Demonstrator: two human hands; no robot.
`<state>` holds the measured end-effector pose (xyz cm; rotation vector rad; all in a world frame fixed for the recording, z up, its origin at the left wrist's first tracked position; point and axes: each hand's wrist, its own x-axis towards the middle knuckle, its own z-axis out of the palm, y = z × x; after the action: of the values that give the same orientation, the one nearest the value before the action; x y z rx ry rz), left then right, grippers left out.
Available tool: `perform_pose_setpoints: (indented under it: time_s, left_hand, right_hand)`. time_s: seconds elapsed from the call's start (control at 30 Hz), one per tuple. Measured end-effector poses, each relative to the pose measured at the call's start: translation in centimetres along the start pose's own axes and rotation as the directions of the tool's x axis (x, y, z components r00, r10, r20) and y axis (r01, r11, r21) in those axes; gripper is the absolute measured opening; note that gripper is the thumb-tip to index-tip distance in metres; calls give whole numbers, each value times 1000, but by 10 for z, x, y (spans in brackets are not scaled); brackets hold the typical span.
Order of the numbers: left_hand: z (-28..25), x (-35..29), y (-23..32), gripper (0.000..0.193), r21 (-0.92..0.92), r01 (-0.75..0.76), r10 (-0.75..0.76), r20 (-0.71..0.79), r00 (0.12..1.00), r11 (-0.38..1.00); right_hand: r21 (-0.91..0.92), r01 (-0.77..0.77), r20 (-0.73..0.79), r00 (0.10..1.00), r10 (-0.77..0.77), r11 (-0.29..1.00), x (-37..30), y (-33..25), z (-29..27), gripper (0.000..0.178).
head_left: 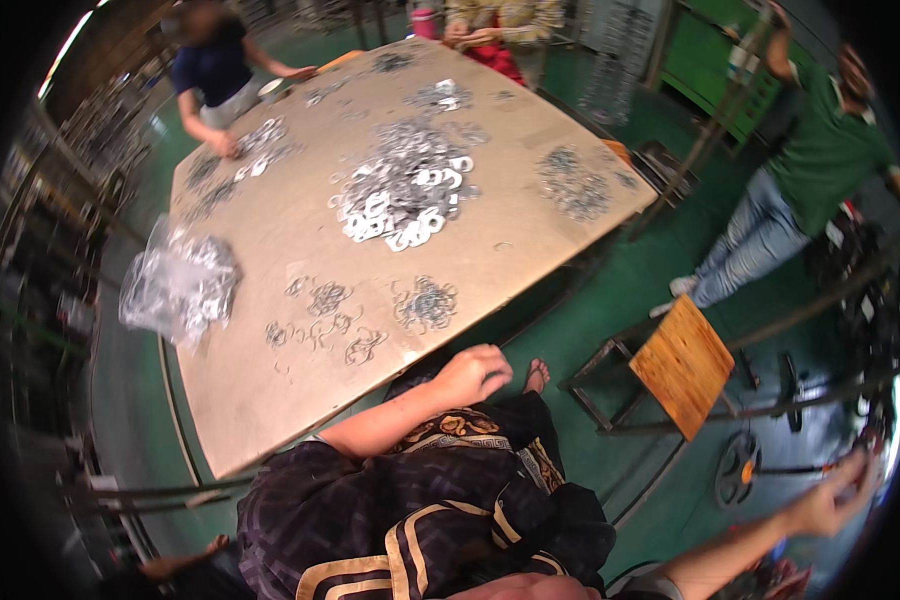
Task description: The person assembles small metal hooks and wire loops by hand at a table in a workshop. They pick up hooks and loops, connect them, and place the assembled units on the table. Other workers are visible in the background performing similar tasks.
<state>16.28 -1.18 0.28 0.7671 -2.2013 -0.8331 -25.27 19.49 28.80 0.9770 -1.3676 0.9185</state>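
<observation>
My left hand [475,373] hovers just off the near edge of a large tan table [240,405], over my lap. Its fingers are loosely bent with a gap at the thumb, and nothing shows in it. Far out to the right, my right hand [838,497] is raised past the wooden stool, blurred, so its grip is unclear. Nearest the left hand on the table lie a small heap of thin grey metal rings [427,303] and looser curved pieces [327,297]. A big pile of shiny flat metal rings [405,185] covers the middle.
A clear plastic bag of parts [178,285] sits on the table's left edge. Another ring heap [573,185] lies at right. Co-workers stand at the far side, one person in green [820,150] at right. A wooden-topped stool [684,365] and a wheel [736,470] stand right.
</observation>
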Motion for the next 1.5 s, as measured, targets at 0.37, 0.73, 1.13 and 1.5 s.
perform_pose_setpoints:
  time_s: [0.37, 0.73, 1.13, 1.5]
  left_hand:
    - [-64, -8, -80, 43, 140, 573, -254, -794, 552, 807]
    - [-97, -49, -60, 35, -102, 524, -362, -831, 423, 846]
    - [-114, -96, -54, 17, 462, 690, -274, -682, 678, 557]
    - [-125, -80, -64, 58, 555, 735, -386, -626, 678, 390]
  right_hand:
    - [798, -444, 534, 209, -819, 407, -237, -339, 183, 109]
    - [903, -300, 366, 156, -917, 309, -278, -424, 198, 125]
    - [946, -254, 252, 185, -950, 201, -271, -465, 191, 73]
    - [894, -281, 424, 285, -860, 348, -272, -462, 182, 83]
